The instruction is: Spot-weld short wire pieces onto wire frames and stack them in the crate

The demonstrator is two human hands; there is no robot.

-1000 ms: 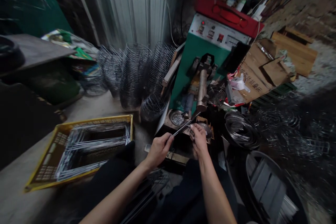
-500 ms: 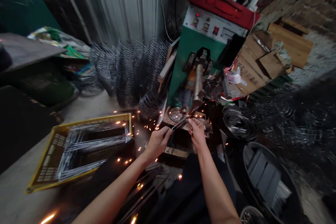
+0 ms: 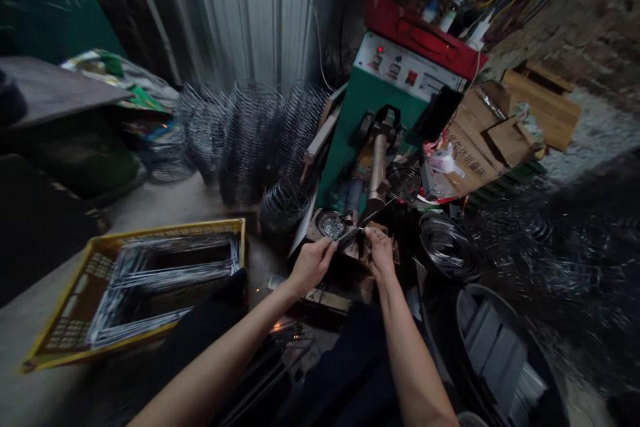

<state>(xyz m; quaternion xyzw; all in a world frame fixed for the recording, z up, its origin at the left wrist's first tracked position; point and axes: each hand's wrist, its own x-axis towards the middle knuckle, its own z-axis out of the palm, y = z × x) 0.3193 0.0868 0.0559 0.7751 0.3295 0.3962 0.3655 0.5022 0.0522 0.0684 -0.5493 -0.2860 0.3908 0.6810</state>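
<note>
My left hand (image 3: 311, 265) is closed, thumb and fingers pinching one end of a dark flat metal strip (image 3: 349, 236). The strip's far end lies just under the electrode tips of a green spot welder (image 3: 330, 170). My right hand (image 3: 380, 252) pinches beside the tips, to the right of the strip; a small shiny bit shows at its fingertips, too small to name. Close to the left fingers, a round dish (image 3: 320, 216) of small metal parts rests on the welder's ledge. The thick metal upper arm (image 3: 378, 170) of the welder slants down towards both hands.
At the left, a yellow crate (image 3: 70, 320) holds bent wire frames. Wire ring stacks (image 3: 253, 147) stand behind. To the right are a wire coil (image 3: 447, 247) and a black tub (image 3: 543, 340) of flat metal pieces. A cardboard box (image 3: 480, 147) sits beyond the welder.
The shower of sparks has mostly died away, leaving a few glows low down. Both hands have shifted slightly right in the picture, still near the welder tips, and the view has tilted a little.
</note>
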